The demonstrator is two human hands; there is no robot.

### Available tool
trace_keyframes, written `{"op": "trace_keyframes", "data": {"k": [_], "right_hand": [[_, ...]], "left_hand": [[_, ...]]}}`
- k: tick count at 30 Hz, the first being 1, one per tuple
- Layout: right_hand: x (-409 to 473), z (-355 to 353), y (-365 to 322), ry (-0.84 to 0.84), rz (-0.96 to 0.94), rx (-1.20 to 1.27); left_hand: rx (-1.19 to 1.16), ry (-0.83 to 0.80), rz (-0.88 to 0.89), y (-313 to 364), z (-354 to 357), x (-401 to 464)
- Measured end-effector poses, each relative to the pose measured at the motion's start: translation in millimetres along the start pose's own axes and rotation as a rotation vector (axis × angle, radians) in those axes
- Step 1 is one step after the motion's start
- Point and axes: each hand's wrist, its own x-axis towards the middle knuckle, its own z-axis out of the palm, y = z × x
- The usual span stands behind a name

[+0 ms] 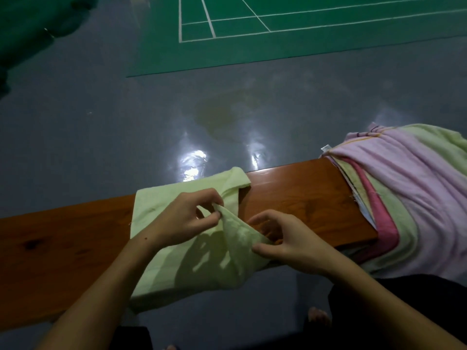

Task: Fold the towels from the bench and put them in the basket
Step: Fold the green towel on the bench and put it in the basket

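Note:
A pale green towel (161, 263) lies spread across the brown wooden bench (298, 198), its near edge hanging over the front. My left hand (184, 218) pinches a raised corner of the towel between thumb and fingertips. My right hand (285, 238) pinches the same lifted fold a little lower, at its right edge, with the other fingers curled above the bench. A pile of pink and green towels (414, 193) lies draped over the right end of the bench. No basket is in view.
Beyond the bench is a shiny grey floor (151, 117) with light glare, then a green court mat with white lines (252, 34). My dark-clad legs and bare toes (318, 317) show under the bench's front edge. Green padding (30, 26) fills the upper left corner.

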Motion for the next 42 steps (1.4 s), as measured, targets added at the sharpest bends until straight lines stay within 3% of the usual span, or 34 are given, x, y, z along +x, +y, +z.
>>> {"op": "trace_keyframes", "data": {"k": [7,13,18,28,34,39,42], "right_hand": [[-1,4,2,0.035,-0.044,-0.011],[23,13,0,0.308,-0.125,0.039],[47,24,4,0.458,-0.164,0.011],[67,45,2,0.361,-0.218,0.404],[64,33,-3,0.437,-0.302,-0.044],[60,20,2,0.462,-0.432,-0.378],[54,18,-8,0.462,-0.456,-0.502]], "left_hand": [[-0.312,0.100,-0.094,9,-18,-8],[-0.640,0.129,-0.076,25,-27,-12],[-0.663,0.124,-0.044,27,-34,-11],[-0.673,0.093,-0.008,21,-42,-18],[-0.387,0.139,-0.032,15,-50,-27],[0.308,0.131,-0.006,-4,-51,-40],[0.519,0.203,0.063,1,-50,-45]]}}
